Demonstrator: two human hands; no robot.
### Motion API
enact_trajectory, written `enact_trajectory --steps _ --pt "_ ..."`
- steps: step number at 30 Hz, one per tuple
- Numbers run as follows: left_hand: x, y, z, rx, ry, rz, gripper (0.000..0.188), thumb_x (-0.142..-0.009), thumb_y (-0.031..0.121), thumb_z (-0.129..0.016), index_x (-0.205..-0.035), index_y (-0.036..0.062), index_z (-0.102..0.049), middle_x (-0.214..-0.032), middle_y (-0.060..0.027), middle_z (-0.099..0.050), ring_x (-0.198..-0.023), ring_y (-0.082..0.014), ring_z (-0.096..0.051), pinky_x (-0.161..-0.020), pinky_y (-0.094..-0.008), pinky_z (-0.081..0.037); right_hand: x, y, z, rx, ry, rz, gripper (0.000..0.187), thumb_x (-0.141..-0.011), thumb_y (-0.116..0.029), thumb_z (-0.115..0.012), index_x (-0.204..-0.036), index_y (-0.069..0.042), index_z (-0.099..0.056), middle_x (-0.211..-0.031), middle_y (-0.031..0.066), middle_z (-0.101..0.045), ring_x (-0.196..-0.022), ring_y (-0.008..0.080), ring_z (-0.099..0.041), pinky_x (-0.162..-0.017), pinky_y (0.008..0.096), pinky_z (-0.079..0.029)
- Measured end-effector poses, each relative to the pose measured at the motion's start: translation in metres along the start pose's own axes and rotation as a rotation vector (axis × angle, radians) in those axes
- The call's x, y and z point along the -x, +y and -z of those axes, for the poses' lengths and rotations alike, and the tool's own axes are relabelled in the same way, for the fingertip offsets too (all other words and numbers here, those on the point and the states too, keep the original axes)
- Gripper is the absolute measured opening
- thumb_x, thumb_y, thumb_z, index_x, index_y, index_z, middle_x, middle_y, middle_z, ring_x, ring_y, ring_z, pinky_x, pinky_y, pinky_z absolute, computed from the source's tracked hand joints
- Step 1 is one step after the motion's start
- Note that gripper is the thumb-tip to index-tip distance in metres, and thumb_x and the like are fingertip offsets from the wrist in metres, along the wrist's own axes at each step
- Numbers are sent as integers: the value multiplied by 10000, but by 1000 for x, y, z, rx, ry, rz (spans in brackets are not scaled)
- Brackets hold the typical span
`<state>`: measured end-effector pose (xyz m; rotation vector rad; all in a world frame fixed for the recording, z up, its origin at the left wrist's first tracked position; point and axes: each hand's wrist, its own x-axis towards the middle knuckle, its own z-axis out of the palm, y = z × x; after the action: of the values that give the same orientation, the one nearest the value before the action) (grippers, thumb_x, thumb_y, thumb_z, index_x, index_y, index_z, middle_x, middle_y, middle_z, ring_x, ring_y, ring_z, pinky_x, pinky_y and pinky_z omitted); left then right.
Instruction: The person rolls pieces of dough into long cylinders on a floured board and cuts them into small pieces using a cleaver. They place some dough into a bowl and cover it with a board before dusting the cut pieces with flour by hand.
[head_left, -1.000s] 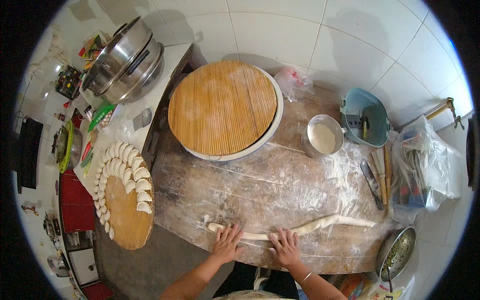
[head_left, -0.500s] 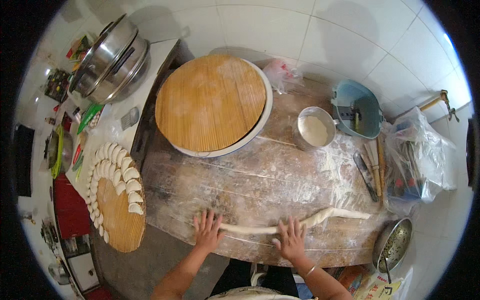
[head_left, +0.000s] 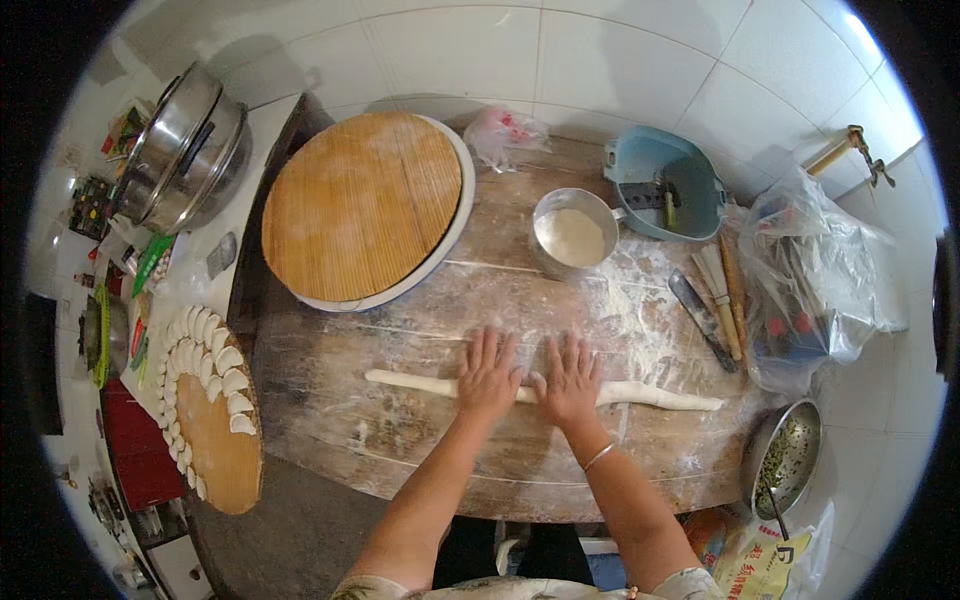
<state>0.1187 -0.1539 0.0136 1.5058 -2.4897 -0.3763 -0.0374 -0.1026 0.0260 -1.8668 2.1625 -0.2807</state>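
Observation:
A long, pale rope of dough [head_left: 650, 394] lies across the floured wooden table, its left end thin and its right stretch a little bent. Both palms rest on its middle, side by side. My left hand [head_left: 488, 376] lies flat with fingers stretched away from me, covering part of the rope. Close to its right, my right hand [head_left: 568, 384] is flat too, fingers spread over the dough. A bracelet circles my right wrist. The dough under the palms is hidden.
A round wooden lid [head_left: 365, 205] covers a white basin at the back left. Folded dumplings [head_left: 222, 360] line a round board at left. Behind the dough stand a metal cup of flour [head_left: 574, 236] and a blue-grey basin [head_left: 668, 185]. A knife [head_left: 702, 322] and a bowl of chopped filling [head_left: 785, 455] sit at right.
My hands have come together from wide apart and moved away from me along with the dough. The rope looks straighter, and the view has shifted to the right.

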Motion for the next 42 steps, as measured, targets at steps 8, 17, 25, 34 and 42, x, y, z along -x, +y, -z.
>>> enact_trajectory --steps 8,17,25,34,42 --pt "166 -37 26 -190 -492 -52 863 -836 543 -612 -1462 44 -290 -1541 -181 -194 -1420 -356 -183 -1106 -604 -95 130 33 13 -117 -160 133 686 -891 -501 -509 -1464 -170 -329 -1505 207 -274 -1389 403 -244 -1111 585 -143" --pt "-20 -64 14 -139 -96 228 679 -932 464 -476 -1480 118 -273 -1556 -166 -153 -1446 -332 -75 -1136 -549 -37 -18 32 4 -13 75 -60 685 -895 -398 -522 -1465 -108 -277 -1496 212 -273 -1379 407 -240 -1111 571 -165" --pt "92 -113 59 -73 -278 -17 400 -928 206 -519 -1318 117 -499 -1340 -133 -459 -1293 -325 -374 -1078 -503 -262 51 37 -16 -144 49 330 486 -840 -263 -611 -1287 -100 -510 -1318 141 -489 -1157 335 -482 -970 465 -377" --pt "41 -188 117 -291 -378 -77 282 -856 40 -524 -1119 67 -622 -1067 -170 -546 -1059 -352 -493 -902 -473 -404 63 -48 -50 -313 -180 215 437 -798 -170 -627 -1215 -61 -553 -1080 145 -573 -1009 337 -543 -891 425 -439" --pt "51 -77 63 29 -289 -235 606 -709 136 -695 -1281 62 -510 -1424 -163 -389 -1367 -357 -293 -1113 -488 -233 75 0 -10 -85 -13 87 665 -880 -366 -555 -1443 -94 -327 -1480 158 -329 -1358 388 -296 -1105 590 -160"
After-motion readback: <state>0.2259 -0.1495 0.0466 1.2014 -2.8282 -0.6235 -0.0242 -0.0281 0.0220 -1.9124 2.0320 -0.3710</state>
